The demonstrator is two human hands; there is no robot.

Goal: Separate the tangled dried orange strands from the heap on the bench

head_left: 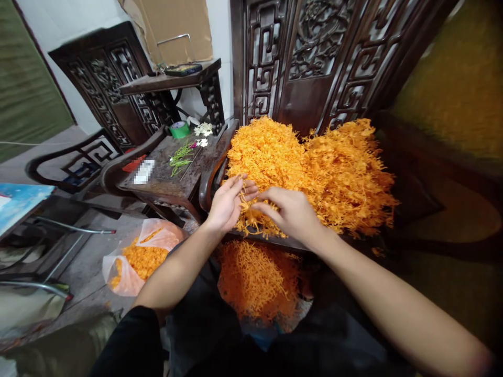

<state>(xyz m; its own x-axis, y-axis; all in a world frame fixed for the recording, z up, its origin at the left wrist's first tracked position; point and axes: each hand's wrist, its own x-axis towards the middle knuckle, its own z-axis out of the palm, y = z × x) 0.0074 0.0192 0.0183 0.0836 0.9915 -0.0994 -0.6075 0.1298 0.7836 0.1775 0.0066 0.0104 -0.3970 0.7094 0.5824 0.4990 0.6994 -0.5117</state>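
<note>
A big heap of orange plastic sprigs (314,167) lies on a dark wooden seat (271,240) in front of me. My left hand (228,201) and my right hand (288,209) meet at the heap's near left edge. Both pinch a small tangle of orange sprigs (247,205) between fingertips. The left fingers are partly spread above it, the right index points into it. A second pile of orange sprigs (255,280) lies lower down, below the seat edge, over my lap.
A plastic bag (135,259) holding orange sprigs sits on the floor at left. A dark side table (165,178) carries green stems, white flowers (203,129) and a green tape roll (179,129). Carved wooden chair backs (314,57) stand behind.
</note>
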